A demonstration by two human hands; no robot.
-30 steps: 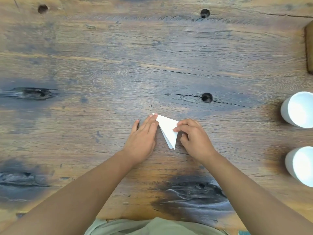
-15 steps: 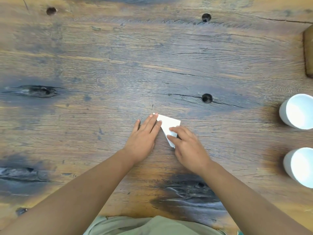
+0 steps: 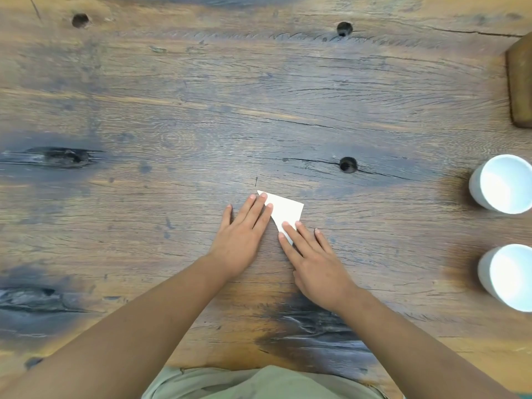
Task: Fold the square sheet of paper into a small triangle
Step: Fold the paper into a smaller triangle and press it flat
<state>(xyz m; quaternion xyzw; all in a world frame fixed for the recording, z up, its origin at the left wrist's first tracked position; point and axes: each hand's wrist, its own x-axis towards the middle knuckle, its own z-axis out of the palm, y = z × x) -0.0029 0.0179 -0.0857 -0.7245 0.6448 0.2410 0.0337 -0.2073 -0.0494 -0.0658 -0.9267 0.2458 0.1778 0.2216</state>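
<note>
Both our hands press flat, fingers straight, on the folded paper triangle (image 3: 285,210) toward the wooden table's (image 3: 172,110) near edge: left hand (image 3: 241,240) along its long left side, right hand (image 3: 313,263) on its near tip.

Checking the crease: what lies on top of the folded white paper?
The left hand lays straight fingers on the white paper triangle, left edge; the right hand on its near tip. Paper beneath is hidden.
</note>
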